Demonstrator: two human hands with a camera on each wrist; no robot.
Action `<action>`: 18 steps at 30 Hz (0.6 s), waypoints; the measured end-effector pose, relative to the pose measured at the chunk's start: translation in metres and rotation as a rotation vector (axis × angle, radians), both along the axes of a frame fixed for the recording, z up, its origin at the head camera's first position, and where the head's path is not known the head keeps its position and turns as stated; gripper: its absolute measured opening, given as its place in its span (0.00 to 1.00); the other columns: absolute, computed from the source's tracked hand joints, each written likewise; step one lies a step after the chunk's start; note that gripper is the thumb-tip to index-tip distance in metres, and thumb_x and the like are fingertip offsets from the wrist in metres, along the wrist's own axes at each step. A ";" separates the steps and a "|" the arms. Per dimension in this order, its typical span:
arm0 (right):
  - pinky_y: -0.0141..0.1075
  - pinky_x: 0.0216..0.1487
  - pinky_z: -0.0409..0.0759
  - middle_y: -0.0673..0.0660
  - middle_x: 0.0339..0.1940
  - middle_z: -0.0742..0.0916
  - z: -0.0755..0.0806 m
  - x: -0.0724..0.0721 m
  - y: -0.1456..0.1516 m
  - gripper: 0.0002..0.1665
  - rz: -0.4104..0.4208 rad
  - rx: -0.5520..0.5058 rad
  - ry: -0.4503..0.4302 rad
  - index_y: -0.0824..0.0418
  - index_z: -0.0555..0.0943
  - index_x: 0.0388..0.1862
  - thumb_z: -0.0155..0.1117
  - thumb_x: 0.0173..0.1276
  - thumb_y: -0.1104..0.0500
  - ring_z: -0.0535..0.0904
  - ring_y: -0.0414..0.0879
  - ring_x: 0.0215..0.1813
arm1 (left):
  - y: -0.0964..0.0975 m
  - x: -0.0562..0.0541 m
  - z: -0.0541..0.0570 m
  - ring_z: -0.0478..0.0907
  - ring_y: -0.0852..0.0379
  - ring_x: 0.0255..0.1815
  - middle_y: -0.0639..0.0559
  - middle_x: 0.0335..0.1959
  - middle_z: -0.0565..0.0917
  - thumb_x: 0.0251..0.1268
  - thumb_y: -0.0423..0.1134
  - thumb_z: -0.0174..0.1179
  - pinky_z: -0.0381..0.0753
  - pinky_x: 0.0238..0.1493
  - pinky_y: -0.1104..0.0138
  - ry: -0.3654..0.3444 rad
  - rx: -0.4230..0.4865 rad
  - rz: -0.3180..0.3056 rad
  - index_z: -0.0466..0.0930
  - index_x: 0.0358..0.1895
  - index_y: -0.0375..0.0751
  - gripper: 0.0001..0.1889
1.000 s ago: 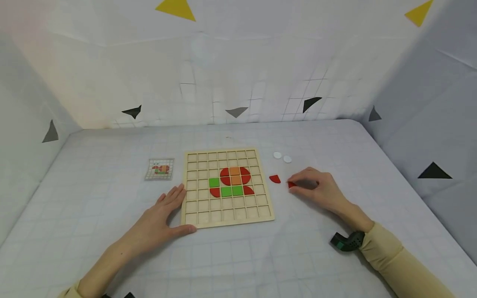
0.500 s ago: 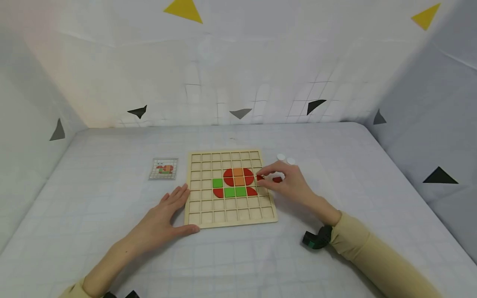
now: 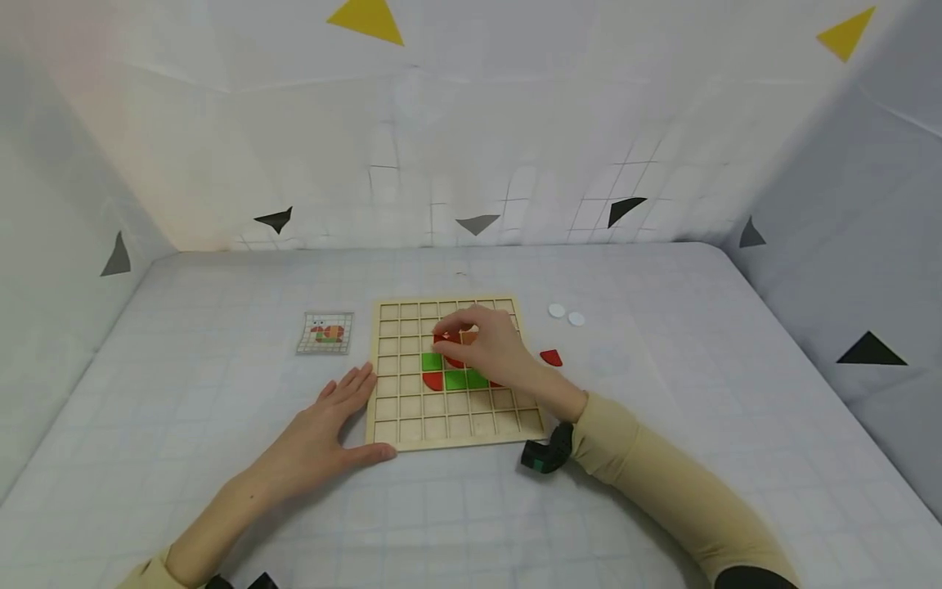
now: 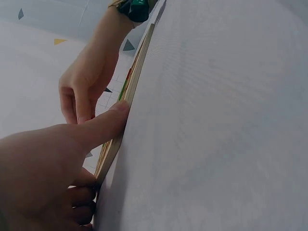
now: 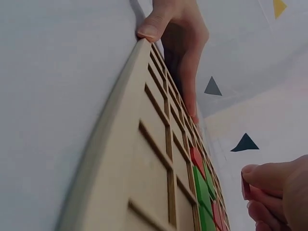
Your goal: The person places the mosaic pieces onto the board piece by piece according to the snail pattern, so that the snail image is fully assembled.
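The wooden grid board [image 3: 434,430] lies on the table, bearing green square tiles [image 3: 456,379], red rounded tiles [image 3: 432,381] and orange ones partly covered by my right hand [image 3: 495,350]. Thumb and forefinger of that hand pinch a small red quarter-circle tile [image 5: 246,188]. They hold it over the board, just above the single green square [image 3: 431,361] in the head view. My left hand [image 3: 312,438] rests at the board's left side, its fingers spread along that edge and its thumb touching the near left corner.
One loose red quarter-circle tile [image 3: 550,357] lies right of the board. Two white discs [image 3: 567,315] are farther back there. A picture card [image 3: 325,334] with a snail-like pattern on a grid lies left of the board. A white backdrop [image 3: 515,123] stands behind.
My right hand has carried the pinched red tile leftward from the table at the right to over the board's middle. My left hand stays at the board's edge.
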State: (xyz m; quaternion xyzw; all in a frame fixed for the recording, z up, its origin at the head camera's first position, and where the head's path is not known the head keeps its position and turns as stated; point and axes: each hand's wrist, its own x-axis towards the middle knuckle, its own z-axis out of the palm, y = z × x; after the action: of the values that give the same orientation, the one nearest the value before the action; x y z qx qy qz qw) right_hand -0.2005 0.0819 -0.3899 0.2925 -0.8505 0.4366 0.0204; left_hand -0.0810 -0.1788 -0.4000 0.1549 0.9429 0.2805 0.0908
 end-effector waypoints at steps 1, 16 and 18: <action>0.38 0.45 0.86 0.48 0.39 0.90 -0.001 -0.002 -0.004 0.11 -0.001 0.010 0.001 0.57 0.89 0.42 0.75 0.62 0.55 0.83 0.42 0.44 | 0.000 0.000 0.000 0.46 0.47 0.83 0.51 0.82 0.51 0.52 0.71 0.66 0.47 0.81 0.46 0.000 -0.001 0.000 0.53 0.80 0.42 0.58; 0.32 0.41 0.83 0.51 0.38 0.90 -0.017 -0.006 -0.020 0.11 -0.001 0.072 0.171 0.59 0.89 0.43 0.75 0.63 0.58 0.82 0.42 0.42 | 0.001 0.000 0.003 0.46 0.46 0.83 0.50 0.82 0.51 0.52 0.70 0.66 0.48 0.81 0.45 -0.005 -0.009 0.002 0.53 0.79 0.40 0.57; 0.33 0.41 0.83 0.51 0.39 0.90 -0.017 -0.007 -0.019 0.11 0.005 0.081 0.178 0.59 0.89 0.44 0.75 0.63 0.58 0.82 0.43 0.42 | 0.001 0.000 0.004 0.46 0.46 0.83 0.50 0.82 0.51 0.52 0.70 0.66 0.48 0.81 0.45 -0.009 -0.007 0.001 0.53 0.79 0.40 0.57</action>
State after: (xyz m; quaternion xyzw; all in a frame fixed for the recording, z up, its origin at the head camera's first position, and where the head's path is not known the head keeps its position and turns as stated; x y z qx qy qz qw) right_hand -0.2072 0.0630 -0.4071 0.3329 -0.8617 0.3740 0.0829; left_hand -0.0810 -0.1776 -0.3963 0.1530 0.9436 0.2777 0.0953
